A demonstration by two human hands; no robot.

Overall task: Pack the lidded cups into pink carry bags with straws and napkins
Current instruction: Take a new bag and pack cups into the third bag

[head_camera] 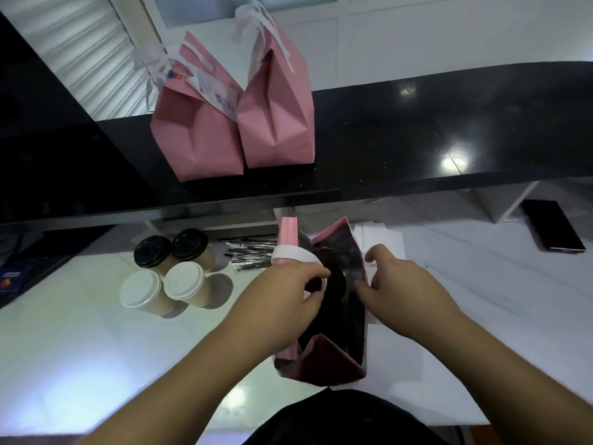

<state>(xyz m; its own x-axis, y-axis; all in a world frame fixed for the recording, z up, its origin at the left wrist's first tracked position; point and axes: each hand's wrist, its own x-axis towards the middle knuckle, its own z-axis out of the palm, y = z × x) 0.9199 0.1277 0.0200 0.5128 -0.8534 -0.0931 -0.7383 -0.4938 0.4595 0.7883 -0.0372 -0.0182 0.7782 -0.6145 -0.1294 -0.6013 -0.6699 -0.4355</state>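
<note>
An open pink carry bag [324,364] stands on the white counter in front of me, its inside dark. My left hand [285,293] grips a black-lidded cup [324,284] at the bag's mouth, partly inside it. At the bag's right rim, my right hand [401,284] pinches the wall and holds it apart. Four more lidded cups stand to the left: two with black lids [152,252] [189,244] and two with white lids [141,289] [184,279]. Wrapped straws [253,255] lie in a pile behind the bag. White napkins [382,239] lie to the bag's right.
Two closed pink bags [199,136] [279,123] with white handles stand on the raised black shelf [417,139] at the back. A dark phone [552,229] lies at the far right of the white counter [80,348]. Dark equipment sits at the left edge.
</note>
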